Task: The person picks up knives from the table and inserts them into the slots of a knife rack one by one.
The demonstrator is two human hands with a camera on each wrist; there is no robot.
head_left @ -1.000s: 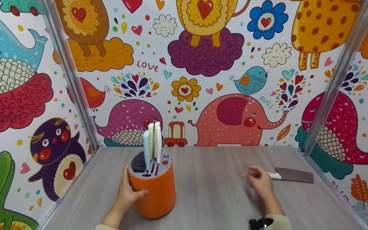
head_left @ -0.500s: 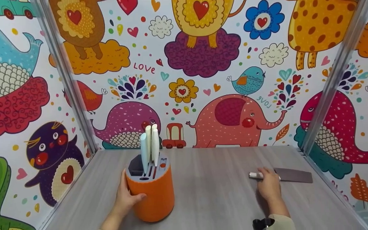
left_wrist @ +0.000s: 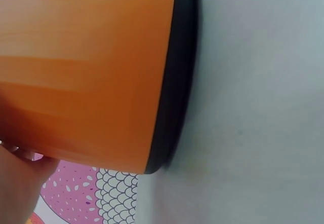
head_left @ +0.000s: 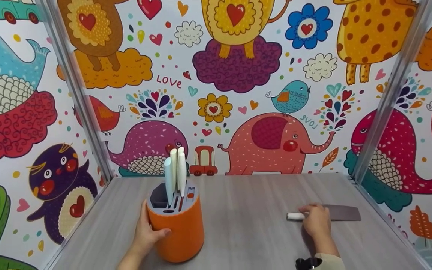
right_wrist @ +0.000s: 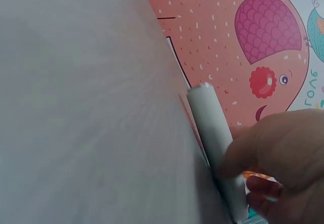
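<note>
An orange knife block stands upright on the table, its grey slotted top facing up. Several knives with pale handles stick up out of the slots. My left hand grips the block's left side, thumb across the front; in the left wrist view the block's dark base meets the tabletop. To the right a cleaver lies flat, its greyish-brown blade pointing right. My right hand holds its white handle between thumb and fingers, with the handle's butt sticking out to the left. Its fingertips are partly hidden.
The wood-grain table lies between the block and the cleaver. Walls with cartoon animals enclose the back and both sides, with metal posts at the corners. A dark band circles my right wrist.
My right hand has moved onto the cleaver's handle and gripped it. The cleaver has shifted slightly left and nearer. My left hand keeps its hold on the knife block.
</note>
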